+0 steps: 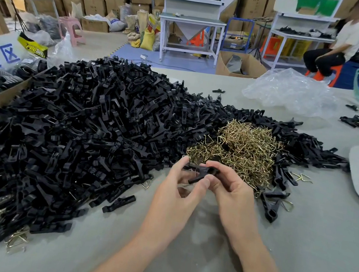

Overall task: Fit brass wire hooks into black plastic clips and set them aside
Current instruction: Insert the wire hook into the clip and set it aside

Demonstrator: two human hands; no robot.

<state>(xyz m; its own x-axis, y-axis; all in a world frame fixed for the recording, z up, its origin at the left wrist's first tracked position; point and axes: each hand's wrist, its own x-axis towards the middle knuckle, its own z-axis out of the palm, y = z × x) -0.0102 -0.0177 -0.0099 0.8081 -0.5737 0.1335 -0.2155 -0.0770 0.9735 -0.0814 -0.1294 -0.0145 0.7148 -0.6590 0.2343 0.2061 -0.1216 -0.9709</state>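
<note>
Both hands, left hand and right hand, pinch one clip (black) above the counter. Hooks lie just beyond.

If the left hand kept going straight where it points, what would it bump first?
Probably the brass hook pile, right beyond the left hand; its height above the table is unclear.

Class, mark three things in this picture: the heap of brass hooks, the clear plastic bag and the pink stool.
heap of brass hooks (248,150): head view, middle of the heap.
clear plastic bag (291,91): head view, its crumpled middle.
pink stool (69,20): head view, its seat.
</note>
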